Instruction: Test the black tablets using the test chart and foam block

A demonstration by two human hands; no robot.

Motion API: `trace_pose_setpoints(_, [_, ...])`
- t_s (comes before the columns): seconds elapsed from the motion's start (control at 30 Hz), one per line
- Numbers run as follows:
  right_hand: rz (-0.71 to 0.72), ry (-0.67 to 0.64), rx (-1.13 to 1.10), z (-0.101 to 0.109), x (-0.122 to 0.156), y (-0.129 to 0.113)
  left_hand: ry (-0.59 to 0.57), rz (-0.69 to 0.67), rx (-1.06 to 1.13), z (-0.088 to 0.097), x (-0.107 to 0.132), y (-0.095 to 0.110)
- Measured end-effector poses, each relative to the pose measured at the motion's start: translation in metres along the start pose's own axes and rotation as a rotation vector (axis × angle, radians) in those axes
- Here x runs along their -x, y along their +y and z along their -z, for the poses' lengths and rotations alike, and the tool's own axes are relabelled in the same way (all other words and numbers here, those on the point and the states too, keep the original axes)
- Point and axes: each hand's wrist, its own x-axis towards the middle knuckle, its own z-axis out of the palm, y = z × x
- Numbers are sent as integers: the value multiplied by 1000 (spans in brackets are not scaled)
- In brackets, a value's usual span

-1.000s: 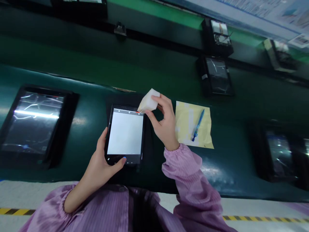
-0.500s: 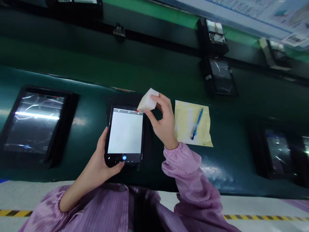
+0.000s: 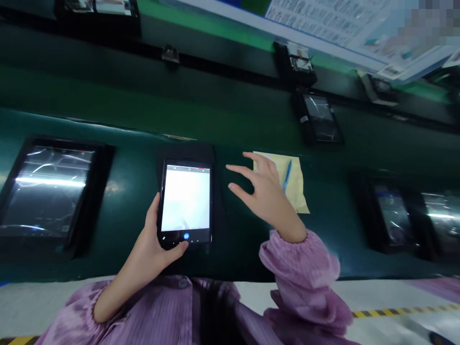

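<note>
My left hand (image 3: 153, 244) grips the lower left corner of a black tablet (image 3: 186, 199), its thumb across the bottom bezel. The tablet's screen glows almost white, with a blue camera icon at its lower edge. To the right, my right hand (image 3: 268, 194) hovers with fingers spread and nothing between them. Beneath and behind that hand lies a yellow sheet (image 3: 297, 184), partly covered by it. A blue pen (image 3: 287, 175) rests on the sheet, its lower end hidden by the hand.
Another tablet (image 3: 48, 187) in a black holder stands at the left of the dark green table (image 3: 237, 249). More framed devices (image 3: 393, 215) sit at the right. Farther back are a black-cased device (image 3: 319, 117) and a printed board (image 3: 323, 28).
My right hand has let go of a white folded pad it held at the tablet's top right corner, and has moved right over the yellow sheet, opening. The pad is out of sight.
</note>
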Motion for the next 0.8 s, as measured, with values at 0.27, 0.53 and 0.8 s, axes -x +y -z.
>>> trace_pose_setpoints(0.27, [90,13,-46,-32,-17,-28,-43,25,65,5,7,0])
trace_pose_setpoints(0.53, [196,-15,-160,-50,-11,-25,23,-97,-65,35,38,-21])
trace_pose_setpoints(0.8, [-328,449,-337,15,-28,114,91,-383,-368,11,31,-32])
